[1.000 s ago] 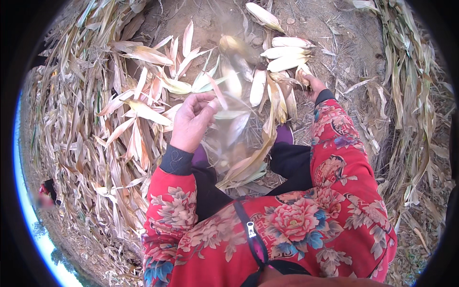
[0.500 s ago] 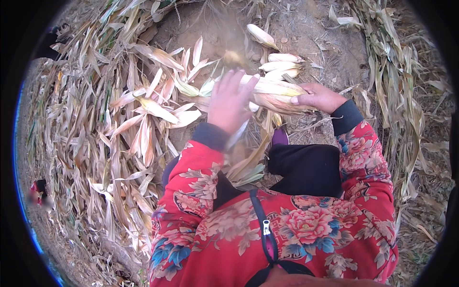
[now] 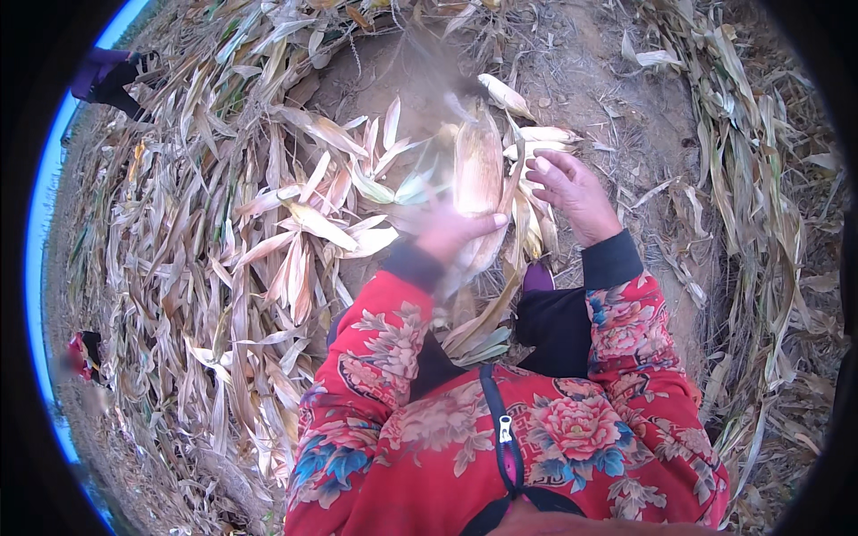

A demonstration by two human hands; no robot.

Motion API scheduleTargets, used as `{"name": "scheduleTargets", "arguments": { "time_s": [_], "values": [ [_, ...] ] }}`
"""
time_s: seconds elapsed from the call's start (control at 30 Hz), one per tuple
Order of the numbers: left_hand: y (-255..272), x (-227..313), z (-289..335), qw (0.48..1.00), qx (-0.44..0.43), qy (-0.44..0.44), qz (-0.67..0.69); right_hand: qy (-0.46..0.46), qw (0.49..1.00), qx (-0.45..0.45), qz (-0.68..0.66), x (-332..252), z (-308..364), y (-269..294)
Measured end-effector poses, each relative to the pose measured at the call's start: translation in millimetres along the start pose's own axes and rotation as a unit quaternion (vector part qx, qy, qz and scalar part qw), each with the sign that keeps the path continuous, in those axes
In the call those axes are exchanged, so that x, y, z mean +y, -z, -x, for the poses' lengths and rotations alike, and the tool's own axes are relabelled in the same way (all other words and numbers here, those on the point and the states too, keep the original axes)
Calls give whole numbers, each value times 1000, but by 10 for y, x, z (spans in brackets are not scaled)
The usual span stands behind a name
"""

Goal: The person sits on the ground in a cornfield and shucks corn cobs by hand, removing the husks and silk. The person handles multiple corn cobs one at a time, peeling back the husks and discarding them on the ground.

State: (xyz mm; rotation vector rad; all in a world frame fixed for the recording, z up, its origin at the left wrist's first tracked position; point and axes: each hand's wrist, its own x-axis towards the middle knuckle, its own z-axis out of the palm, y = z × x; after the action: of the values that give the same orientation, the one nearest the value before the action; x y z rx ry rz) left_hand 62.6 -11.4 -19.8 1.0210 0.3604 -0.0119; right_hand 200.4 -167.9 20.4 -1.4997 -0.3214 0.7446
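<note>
Corn ear (image 3: 478, 170), pale yellow-tan, upright, mid-frame above the lap; gripped low down by left hand (image 3: 447, 230), fingers and thumb closed round the husked base, hand blurred. Right hand (image 3: 572, 192) just beside the ear on its right, fingers spread and slightly curled, holding nothing, apart from the cob as far as visible. Husking judged partway: long dry husk leaves (image 3: 500, 295) hanging loose below the left hand toward the lap, upper ear mostly wrapped in a pale papery layer, kernels not clearly visible; tip blurred. Already-stripped pale husks (image 3: 322, 223) fanned on the ground to the left, a few loose pale pieces (image 3: 505, 94) lying on bare soil (image 3: 617, 89) beyond. Dry stalks (image 3: 179, 268) heaped left and right. Red floral jacket sleeves (image 3: 384, 357) with dark cuffs entering from below.
</note>
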Motion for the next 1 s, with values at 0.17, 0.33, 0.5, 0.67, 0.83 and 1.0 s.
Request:
{"name": "scheduleTargets", "arguments": {
  "time_s": [0.17, 0.33, 0.5, 0.67, 0.83, 1.0],
  "values": [
    [-36, -118, -35, 993, 6, -50, -109, 39, 997, -62, 40, 18, -151, -193],
    [-3, -220, -96, 876, 100, -144, -449, 103, 968, 36, 225, 216, -246, -86],
    [-18, -180, -75, 874, 88, -175, -445, 83, 943, 68, 316, -40, -116, -143],
    [95, -308, -147, 929, 68, -155, -329, 117, 938, 79, 316, 114, -170, -122],
    [107, -424, -226, 979, 66, -111, -158, 168, 966, 71, 183, 341, -287, -117],
    [134, -369, -222, 984, 89, 96, 118, 249, 947, 92, 181, 218, -179, -260]
  ]
}}
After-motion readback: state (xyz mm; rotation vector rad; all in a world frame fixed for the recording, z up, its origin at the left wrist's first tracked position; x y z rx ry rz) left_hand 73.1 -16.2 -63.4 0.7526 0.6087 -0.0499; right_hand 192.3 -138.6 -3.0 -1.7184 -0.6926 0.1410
